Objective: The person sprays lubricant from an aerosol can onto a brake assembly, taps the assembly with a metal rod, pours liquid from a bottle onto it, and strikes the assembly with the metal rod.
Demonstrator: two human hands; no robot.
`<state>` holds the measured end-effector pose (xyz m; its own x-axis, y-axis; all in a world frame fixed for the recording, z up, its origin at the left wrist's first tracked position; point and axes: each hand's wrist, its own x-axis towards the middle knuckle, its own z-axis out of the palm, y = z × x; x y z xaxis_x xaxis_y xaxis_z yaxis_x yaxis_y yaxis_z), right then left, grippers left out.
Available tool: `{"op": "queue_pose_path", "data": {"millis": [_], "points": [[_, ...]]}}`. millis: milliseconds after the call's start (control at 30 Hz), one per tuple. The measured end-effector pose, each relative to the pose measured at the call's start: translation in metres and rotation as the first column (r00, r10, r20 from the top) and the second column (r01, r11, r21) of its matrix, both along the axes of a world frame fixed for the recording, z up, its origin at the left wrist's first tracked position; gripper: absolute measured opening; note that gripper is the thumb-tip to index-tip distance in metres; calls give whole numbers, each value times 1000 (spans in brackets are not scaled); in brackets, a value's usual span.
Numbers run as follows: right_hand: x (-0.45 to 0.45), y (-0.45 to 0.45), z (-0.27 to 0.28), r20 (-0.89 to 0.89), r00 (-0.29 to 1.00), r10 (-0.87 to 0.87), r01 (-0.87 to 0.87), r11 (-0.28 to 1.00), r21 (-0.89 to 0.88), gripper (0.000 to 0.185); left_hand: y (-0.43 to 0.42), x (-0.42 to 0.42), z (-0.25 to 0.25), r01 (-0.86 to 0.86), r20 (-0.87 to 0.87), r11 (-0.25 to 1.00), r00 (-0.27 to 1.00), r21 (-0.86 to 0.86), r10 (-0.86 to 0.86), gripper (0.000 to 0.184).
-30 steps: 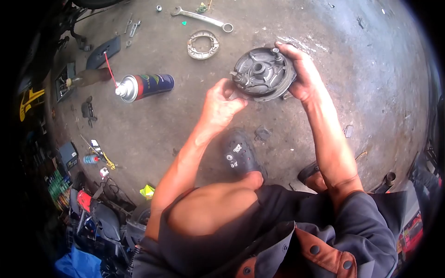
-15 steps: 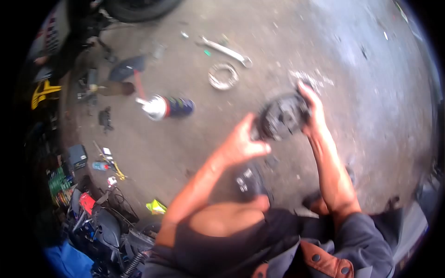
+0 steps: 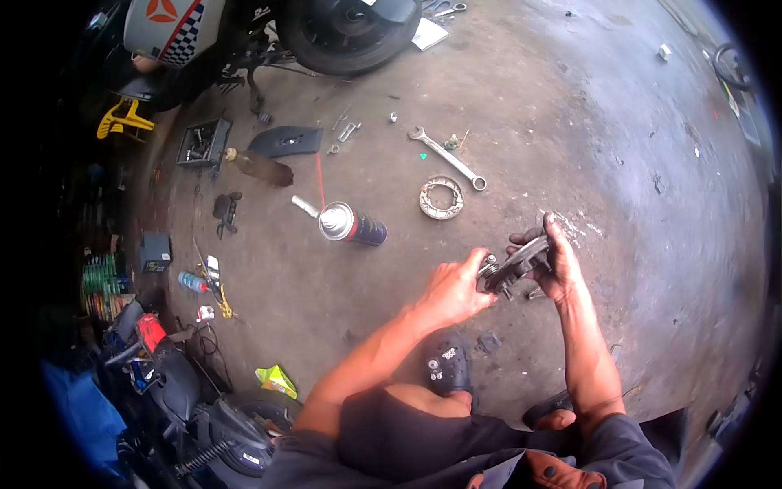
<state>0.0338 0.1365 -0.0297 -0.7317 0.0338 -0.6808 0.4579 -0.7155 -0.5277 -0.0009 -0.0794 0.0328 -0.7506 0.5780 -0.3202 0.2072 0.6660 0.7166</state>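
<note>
In front of my knees, my right hand grips the far edge of a dark, round brake plate, which is tilted nearly edge-on. My left hand is closed at the plate's near side, its thumb and fingers around a small metal part with a coil spring. A pair of brake shoes forms a ring on the floor just beyond. Farther off lies a combination wrench. To the left, a spray can with a red straw rests on the concrete.
A motorcycle wheel stands at the top. On the left are a parts tray, a bottle of dark liquid and a curved black panel. Another motorcycle fills the lower left. A clog-shod foot is below my hands.
The brake plate has turned from showing its round face to nearly edge-on. My view has shifted, so the floor items and both hands appear lower in the picture.
</note>
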Motion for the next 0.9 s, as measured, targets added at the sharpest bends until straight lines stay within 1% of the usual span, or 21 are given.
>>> {"op": "queue_pose_path", "data": {"millis": [33, 100, 133, 200, 233, 267, 333, 367, 400, 467, 500, 533, 567, 600, 667, 700, 733, 800, 833, 867, 900], "points": [[2, -4, -1, -17, 1000, -13, 12, 999, -46, 52, -2, 0, -4, 22, -88, 1000, 996, 21, -20, 69], [4, -15, 4, -12, 998, -64, 62, 990, -123, 52, -3, -2, -1, 68, -83, 996, 994, -51, -72, 69], [6, -17, -1, -32, 997, -74, 69, 990, -125, 50, -2, -2, 2, 92, -77, 992, 992, -87, -99, 69], [12, -14, -16, -72, 992, -100, 91, 987, -130, 47, -1, -5, 8, 90, 12, 995, 996, -50, -89, 70], [12, -14, -19, -99, 986, -133, 121, 985, -121, 42, -1, -8, 11, 88, 50, 996, 995, -32, -86, 71], [12, -16, -22, -109, 980, -166, 155, 982, -104, 41, -2, -9, 8, 103, -145, 994, 984, -32, -107, 69], [9, -15, -23, -128, 964, -233, 227, 972, -56, 39, 1, -13, 9, 140, -507, 990, 851, -28, -135, 66], [7, -12, -23, -119, 958, -261, 259, 965, -36, 36, -1, -18, 12, 120, -635, 987, 772, 105, -26, 63], [7, -6, -23, -121, 962, -246, 247, 969, -3, 34, 0, -29, 46, 120, -731, 962, 675, 244, 101, 59], [7, 2, -21, -96, 958, -272, 272, 962, -12, 35, -12, -36, 140, 111, -655, 893, 720, 437, 231, 50], [9, 7, -24, -85, 954, -287, 287, 958, -15, 36, -15, -44, 174, 286, -683, 744, 667, 604, 298, 45], [8, 12, -26, -82, 950, -302, 302, 953, -17, 36, -24, -39, 212, 344, -771, 773, 574, 533, 276, 39], [8, 14, -22, -51, 942, -331, 332, 943, 6, 38, -33, -34, 249, 391, -845, 797, 469, 460, 258, 54], [10, 16, -18, -56, 941, -335, 337, 941, 38, 39, -40, -28, 274, 427, -908, 831, 369, 356, 199, 52], [10, 18, -16, -41, 938, -343, 345, 938, 44, 42, -40, -20, 293, 486, -963, 848, 252, 210, 94, 50], [13, 22, -24, -73, 948, -311, 313, 949, 23, 46, -38, -18, 297, 491, -971, 853, 229, 178, 70, 49], [14, 19, -18, -37, 931, -362, 364, 930, 59, 48, -37, -18, 300, 498, -975, 853, 215, 159, 56, 48], [14, 19, -15, -7, 928, -372, 370, 920, 133, 50, -39, -15, 302, 500, -981, 855, 188, 135, 45, 45], [14, 17, -14, -88, 936, -342, 344, 939, 10, 48, -42, -13, 303, 497, -981, 856, 186, 140, 53, 44], [17, 16, -11, -65, 935, -348, 349, 937, 5, 47, -44, -14, 304, 490, -981, 860, 188, 141, 54, 43], [23, 17, -16, -6, 934, -357, 357, 933, 52, 43, -46, -16, 304, 477, -978, 865, 197, 153, 65, 43]]}}
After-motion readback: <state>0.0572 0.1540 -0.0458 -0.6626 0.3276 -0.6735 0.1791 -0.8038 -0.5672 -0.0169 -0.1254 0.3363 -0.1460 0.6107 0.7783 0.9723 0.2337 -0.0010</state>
